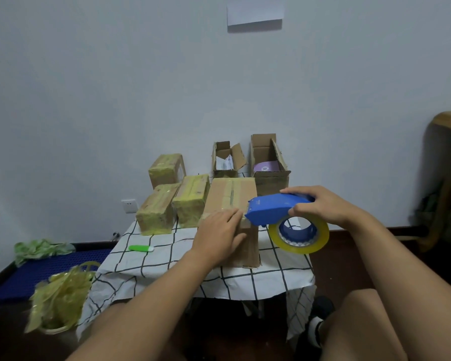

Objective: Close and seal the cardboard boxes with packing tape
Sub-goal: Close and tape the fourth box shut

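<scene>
A closed brown cardboard box (232, 196) lies on the small table, a strip of tape along its top seam. My left hand (219, 234) rests flat on the box's near top edge, fingers straight. My right hand (320, 207) grips a blue tape dispenser (274, 208) whose front end touches the box's near right corner. A yellow tape roll (300, 237) hangs under the dispenser. Two open boxes (228, 160) (268, 162) stand behind. Three boxes wrapped in yellow tape (158, 209) (192, 199) (166, 169) sit to the left.
The table wears a white cloth with black grid lines (167, 261). A green utility knife (141, 248) lies on it at the left. A bin of crumpled yellow tape (60, 298) stands on the floor at the left. A wooden chair (445, 178) is at the right.
</scene>
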